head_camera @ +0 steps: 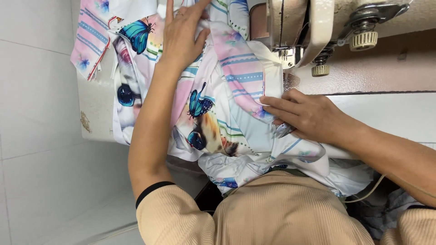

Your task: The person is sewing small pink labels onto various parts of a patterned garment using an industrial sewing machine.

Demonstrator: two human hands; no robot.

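Hands press printed fabric (227,113) flat by sewing machine (313,27): left hand (184,34) spread open, right hand (304,115) pinching small snips (284,130).

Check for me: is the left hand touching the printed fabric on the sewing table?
Touching. The head view shows the left hand lying flat on the printed fabric, palm and fingers pressed onto the cloth with no gap beneath them.
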